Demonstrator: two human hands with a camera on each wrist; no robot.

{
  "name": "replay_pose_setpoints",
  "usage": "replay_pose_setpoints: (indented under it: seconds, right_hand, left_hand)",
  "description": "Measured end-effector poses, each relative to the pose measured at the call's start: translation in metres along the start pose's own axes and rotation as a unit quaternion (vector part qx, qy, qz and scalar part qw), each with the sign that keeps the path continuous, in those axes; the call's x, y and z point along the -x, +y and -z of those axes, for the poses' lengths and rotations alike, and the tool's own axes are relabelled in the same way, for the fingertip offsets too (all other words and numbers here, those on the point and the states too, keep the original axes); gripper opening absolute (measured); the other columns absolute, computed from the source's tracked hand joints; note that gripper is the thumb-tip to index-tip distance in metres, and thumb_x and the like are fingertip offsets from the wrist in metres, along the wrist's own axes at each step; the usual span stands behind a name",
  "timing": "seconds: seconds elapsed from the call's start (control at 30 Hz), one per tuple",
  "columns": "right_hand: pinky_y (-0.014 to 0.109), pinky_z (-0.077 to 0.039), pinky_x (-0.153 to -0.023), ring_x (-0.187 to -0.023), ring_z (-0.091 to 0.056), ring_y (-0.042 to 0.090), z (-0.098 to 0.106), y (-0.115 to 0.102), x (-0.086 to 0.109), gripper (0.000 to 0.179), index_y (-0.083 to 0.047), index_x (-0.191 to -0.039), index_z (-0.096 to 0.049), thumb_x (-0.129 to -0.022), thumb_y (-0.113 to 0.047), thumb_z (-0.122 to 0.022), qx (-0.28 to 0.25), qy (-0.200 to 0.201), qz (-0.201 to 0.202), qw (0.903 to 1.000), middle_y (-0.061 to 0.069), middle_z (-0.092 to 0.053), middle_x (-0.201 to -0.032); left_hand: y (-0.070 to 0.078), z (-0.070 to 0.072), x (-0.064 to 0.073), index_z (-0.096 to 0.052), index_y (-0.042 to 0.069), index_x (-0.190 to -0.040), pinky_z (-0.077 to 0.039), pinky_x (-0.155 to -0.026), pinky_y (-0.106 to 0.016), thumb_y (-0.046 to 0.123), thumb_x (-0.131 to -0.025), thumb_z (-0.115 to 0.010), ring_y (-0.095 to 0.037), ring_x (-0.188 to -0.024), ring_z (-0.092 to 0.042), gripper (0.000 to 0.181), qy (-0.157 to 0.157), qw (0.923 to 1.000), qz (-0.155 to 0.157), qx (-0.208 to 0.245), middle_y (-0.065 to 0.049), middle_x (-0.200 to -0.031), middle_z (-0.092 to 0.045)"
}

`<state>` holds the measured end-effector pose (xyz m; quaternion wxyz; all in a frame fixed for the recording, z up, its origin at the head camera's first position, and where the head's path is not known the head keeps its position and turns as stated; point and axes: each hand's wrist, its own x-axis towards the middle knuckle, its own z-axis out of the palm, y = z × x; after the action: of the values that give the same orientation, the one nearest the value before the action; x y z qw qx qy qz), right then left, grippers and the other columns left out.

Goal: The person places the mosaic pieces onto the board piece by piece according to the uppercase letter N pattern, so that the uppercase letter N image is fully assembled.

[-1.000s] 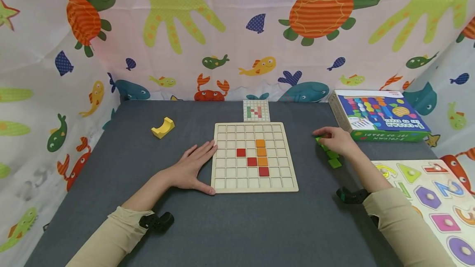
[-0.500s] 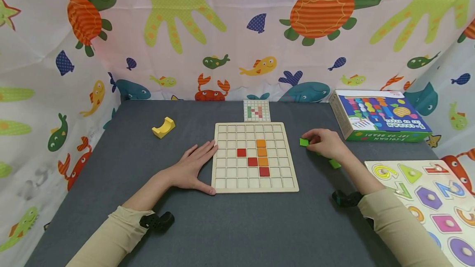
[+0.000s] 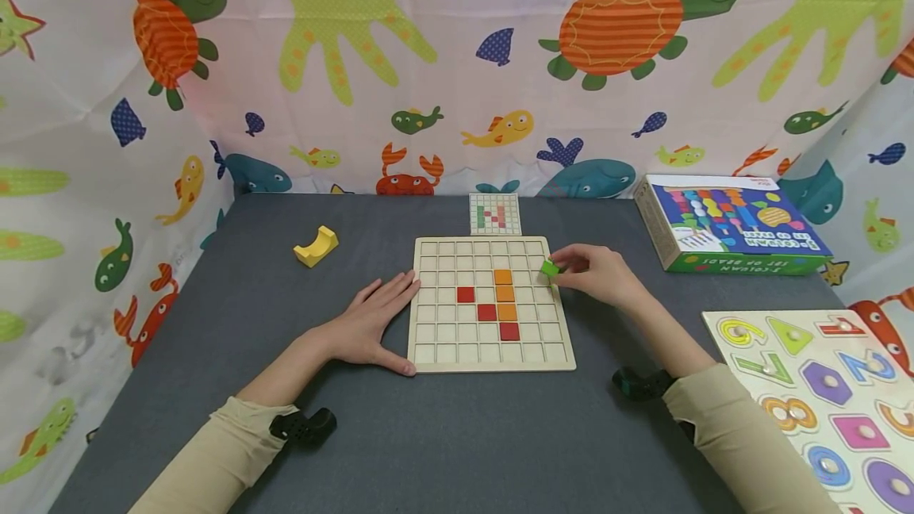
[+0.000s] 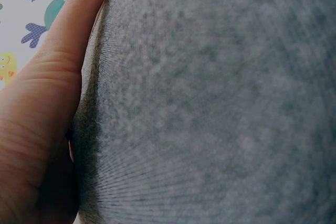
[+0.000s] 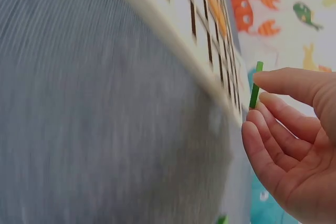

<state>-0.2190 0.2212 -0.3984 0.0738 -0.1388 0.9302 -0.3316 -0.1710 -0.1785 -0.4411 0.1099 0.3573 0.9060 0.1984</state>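
Note:
My right hand [image 3: 596, 272] pinches a green square tile [image 3: 549, 268] over the right edge of a wooden grid board [image 3: 443, 353]. In the right wrist view the tile [image 5: 256, 85] is seen edge-on between thumb and fingers. My left hand [image 3: 367, 324] lies with straight, spread fingers against the board's left edge, its thumb at the near left corner. On the board are red tiles [image 3: 466, 294] and a column of orange tiles [image 3: 505, 293]. A small pattern card [image 3: 496, 214] stands behind the board. The left wrist view shows part of the left hand [image 4: 58, 66] and grey cloth.
A yellow curved block [image 3: 316, 247] lies at the back left. At the back right sits a colourful box [image 3: 735, 224], with a puzzle board [image 3: 814, 387] of knobbed shapes nearer on the right. A green bit [image 5: 222, 219] shows at the right wrist view's bottom edge.
From the green tiles on the right, my right hand has moved left, carrying one tile to the board's right edge. The left hand has stayed in place.

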Motion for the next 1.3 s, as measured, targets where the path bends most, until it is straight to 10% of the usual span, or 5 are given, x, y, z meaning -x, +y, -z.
replay_pose_setpoints:
  seconds: [0.7, 1.3]
  right_hand:
    - [0.031, -0.049, -0.075, -0.082, -0.06, 0.017, -0.075, -0.085, -0.046, 0.013, -0.008, -0.097, -0.071, -0.085, -0.011, -0.076, -0.051, -0.058, 0.11, 0.991, 0.001, -0.066, -0.085]
    - [0.032, -0.053, -0.083, -0.091, -0.064, 0.019, -0.094, -0.093, -0.054, 0.014, -0.007, -0.1, -0.075, -0.087, -0.006, -0.069, -0.006, -0.036, 0.168, 0.9851, 0.005, -0.069, -0.099]
  left_hand:
    - [-0.002, 0.0, -0.002, -0.008, 0.01, -0.158, -0.001, -0.115, -0.052, 0.075, -0.07, -0.069, -0.023, -0.149, 0.001, 0.125, -0.005, 1.0, 0.001, 0.003, -0.007, -0.164, 0.0]
    - [-0.002, 0.0, 0.0, -0.009, 0.009, -0.158, -0.001, -0.115, -0.052, 0.073, -0.071, -0.071, -0.024, -0.149, 0.0, 0.124, -0.008, 1.0, 0.003, 0.005, -0.008, -0.164, -0.001]
